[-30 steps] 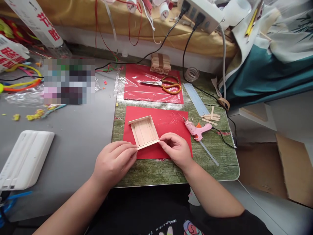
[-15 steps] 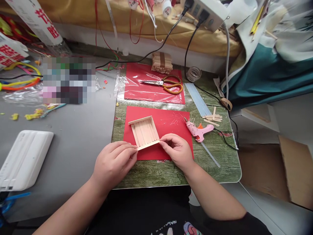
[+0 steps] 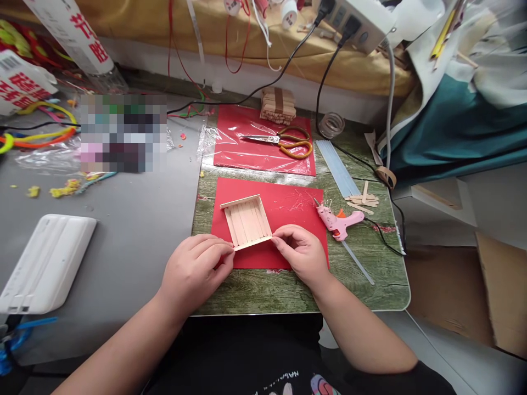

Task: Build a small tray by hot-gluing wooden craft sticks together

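Observation:
A shallow tray of pale wooden craft sticks point(image 3: 246, 222) lies on a red sheet point(image 3: 288, 211), with raised strips along its far, right and near sides. My left hand point(image 3: 200, 266) pinches the left end of the craft stick point(image 3: 254, 242) on its near edge. At that stick's other end, the thumb and forefinger of my right hand point(image 3: 302, 253) are closed on the corner. Right of my right hand rests a pink hot glue gun point(image 3: 338, 222), a clear glue stick point(image 3: 358, 262) poking out of its back. Thin glue strings lie near its nozzle.
Behind lie scissors point(image 3: 284, 141) on wrapped red sheets point(image 3: 234, 153), beside a banded bundle of craft sticks point(image 3: 278, 104). Glue sticks point(image 3: 336, 167), loose craft sticks point(image 3: 362, 198) and a glass jar point(image 3: 331, 125) are at right. A white power bank point(image 3: 49, 263) sits left. Black cables point(image 3: 319, 93) cross the back.
The whole view has shifted slightly, so everything appears a little further right. Both hands keep the same pinch on the tray's near edge.

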Demonstrator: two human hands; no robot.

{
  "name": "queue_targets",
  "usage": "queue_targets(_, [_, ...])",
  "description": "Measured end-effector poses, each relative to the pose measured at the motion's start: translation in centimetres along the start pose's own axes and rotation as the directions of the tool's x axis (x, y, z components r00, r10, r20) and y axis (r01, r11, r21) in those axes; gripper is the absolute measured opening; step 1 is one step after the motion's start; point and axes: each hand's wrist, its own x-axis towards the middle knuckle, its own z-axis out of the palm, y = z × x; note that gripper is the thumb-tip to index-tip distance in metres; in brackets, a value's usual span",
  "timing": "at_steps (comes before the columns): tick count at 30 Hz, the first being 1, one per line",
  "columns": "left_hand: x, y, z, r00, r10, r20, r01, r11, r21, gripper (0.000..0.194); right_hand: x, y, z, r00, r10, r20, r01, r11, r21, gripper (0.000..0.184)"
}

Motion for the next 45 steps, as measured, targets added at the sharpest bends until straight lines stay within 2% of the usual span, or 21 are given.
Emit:
queue_targets(10, [0.17, -0.01, 0.18, 0.996, -0.082, 0.027, 0.083, 0.994, -0.070, 0.009, 0.09, -0.29, 0.15, 1.000, 0.009, -0.006, -0.009, 1.000, 0.008, 0.012])
queue_targets(31, [0.01, -0.14, 0.11, 0.992, -0.105, 0.066, 0.108, 0.994, -0.036, 0.006, 0.33, 0.35, -0.13, 1.000, 0.002, 0.012, -0.002, 1.000, -0.009, 0.014])
queue_targets(45, [-0.16, -0.25, 0.11, 0.992, -0.104, 0.075, 0.108, 0.993, -0.047, 0.008, 0.63, -0.06, -0.36, 0.999, 0.031, 0.040, -0.029, 0.999, -0.032, 0.018])
